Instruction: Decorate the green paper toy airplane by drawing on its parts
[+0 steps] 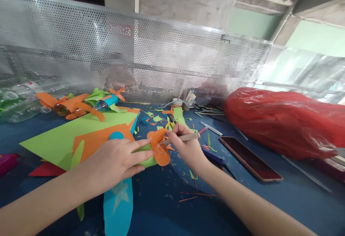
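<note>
My left hand is closed over a model plane; its green paper body shows between the fingers. A long blue paper wing with a pale star drawn on it sticks out below the hand, and a thin green paper strip lies across the tail end. At the nose sits an orange paper propeller with star-like lines on its lower blade. Pinched in my right hand is a pale pen, its tip at the propeller.
Green paper sheets and two paper-and-bottle planes lie left, near clear plastic bottles. Paper scraps and scissors are ahead. A phone and a red plastic bag lie right; a perforated metal screen stands behind.
</note>
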A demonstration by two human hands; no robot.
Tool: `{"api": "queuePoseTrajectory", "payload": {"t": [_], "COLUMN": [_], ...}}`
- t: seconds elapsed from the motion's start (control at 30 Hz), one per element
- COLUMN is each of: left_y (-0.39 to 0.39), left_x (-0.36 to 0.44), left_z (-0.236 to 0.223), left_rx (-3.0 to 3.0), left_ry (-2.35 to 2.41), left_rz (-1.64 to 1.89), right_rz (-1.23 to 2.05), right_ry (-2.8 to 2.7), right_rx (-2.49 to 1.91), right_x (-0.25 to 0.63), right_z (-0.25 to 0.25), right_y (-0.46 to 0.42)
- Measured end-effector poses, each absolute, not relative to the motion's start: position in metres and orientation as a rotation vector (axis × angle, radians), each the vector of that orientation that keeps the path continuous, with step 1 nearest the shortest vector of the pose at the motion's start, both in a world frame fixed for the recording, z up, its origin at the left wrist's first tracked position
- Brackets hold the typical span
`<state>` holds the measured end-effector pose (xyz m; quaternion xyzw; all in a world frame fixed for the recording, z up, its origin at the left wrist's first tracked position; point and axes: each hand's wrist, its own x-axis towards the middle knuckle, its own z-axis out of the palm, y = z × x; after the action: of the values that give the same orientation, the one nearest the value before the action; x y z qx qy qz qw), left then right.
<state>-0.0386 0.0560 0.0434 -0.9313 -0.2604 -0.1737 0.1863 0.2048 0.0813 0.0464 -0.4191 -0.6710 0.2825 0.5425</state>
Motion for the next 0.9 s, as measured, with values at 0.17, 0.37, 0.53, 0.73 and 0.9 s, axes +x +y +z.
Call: {"api": "queuePoseTrajectory", "payload": {"t": [0.17, 0.37, 0.53, 0.73, 0.9], "left_y": [0.0564, 0.0561, 0.0556, 0.0554, 0.0553], "left_x": [-0.0382, -0.0384, -0.0384, -0.0372, -0.0375], "left_z": [0.0431, 0.0442, 0.0447, 0.044, 0.0446], "left_rx": [-2.613, -2.618, -2.626, -2.613, -2.621], "left_ry": [-0.723, -0.716, -0.719, -0.72, -0.723], "left_rz": [-0.509, -0.512, -0.515, -0.508, -0.518], "right_rz": [0.691, 0.71, 0.747, 0.735, 0.772], "right_ry": [-1.588, -1.579, -1.576, -1.621, -1.641], "right_rx": [-0.99, -0.99, -0.97, -0.974, -0.979], "right_x": [0.203, 0.2029, 0.2027, 0.2019, 0.2027], "right_z": [0.0492, 0.0532, 0.0538, 0.0518, 0.05], "right_y": [0.0792, 0.0753, 0.073, 0.0732, 0.0743]}}
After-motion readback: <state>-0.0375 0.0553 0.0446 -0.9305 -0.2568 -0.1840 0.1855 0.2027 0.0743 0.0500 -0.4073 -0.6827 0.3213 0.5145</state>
